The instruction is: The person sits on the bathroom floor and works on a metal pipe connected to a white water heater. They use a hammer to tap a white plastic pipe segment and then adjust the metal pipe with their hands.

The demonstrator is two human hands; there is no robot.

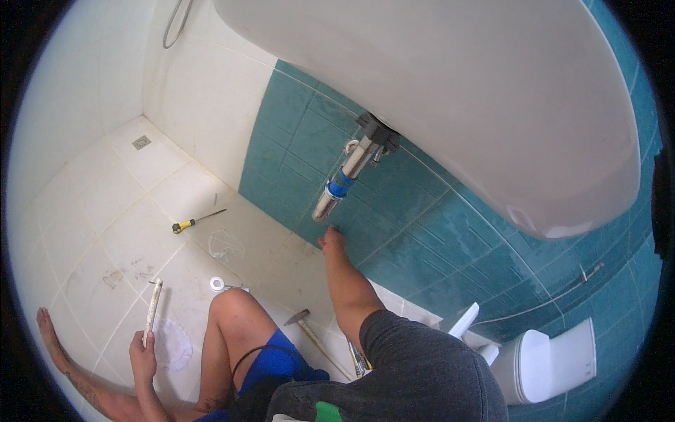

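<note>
My left hand (143,360), at the lower left, is closed around a slim white stick-shaped tool (152,309). A thin dark piece crosses the tool near its upper tip; its exact kind is unclear. My right hand (332,239) reaches forward beside the teal tiled wall, just below the lower end of a drain pipe (357,159). Its fingers look small and partly apart, with nothing visible in them; whether they touch the wall is unclear. Blue material (340,184) circles the pipe, which hangs from a dark fitting under the white washbasin (450,91).
On the pale tiled floor lie a yellow-handled screwdriver (184,226), a hammer (309,330), a white ring-shaped part (217,283) and a round whitish cloth-like piece (173,344). A floor drain (142,143) is at the far left. A white toilet (534,366) stands at the right.
</note>
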